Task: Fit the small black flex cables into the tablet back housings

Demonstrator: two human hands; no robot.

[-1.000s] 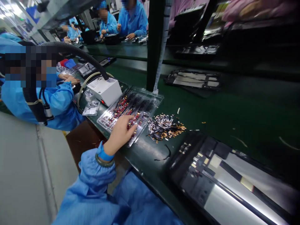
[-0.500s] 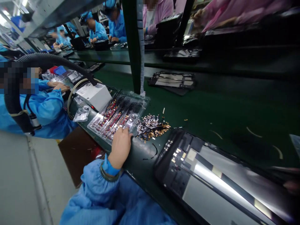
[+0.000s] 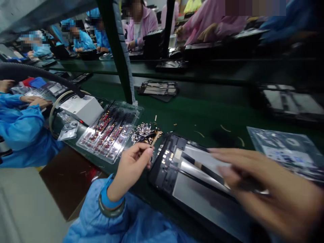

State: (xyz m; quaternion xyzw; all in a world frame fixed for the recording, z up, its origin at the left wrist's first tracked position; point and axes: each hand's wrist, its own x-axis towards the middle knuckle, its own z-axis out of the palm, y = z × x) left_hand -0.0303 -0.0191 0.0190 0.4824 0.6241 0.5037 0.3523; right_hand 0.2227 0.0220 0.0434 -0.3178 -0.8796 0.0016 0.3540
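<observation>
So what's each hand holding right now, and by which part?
The left hand pinches a small flex cable part by its lower end, between thumb and fingertips. The right hand is blurred over the open device; whether it holds anything cannot be told.

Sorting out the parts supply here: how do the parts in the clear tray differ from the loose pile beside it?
The clear tray keeps its red-and-black parts in ordered rows, apart from one another; the loose pile is a tangled heap lying straight on the green bench. The tray lies farther left, the pile next to the open device. The left hand pinches a small part by the pile. Both hold small connector-like pieces.
</observation>
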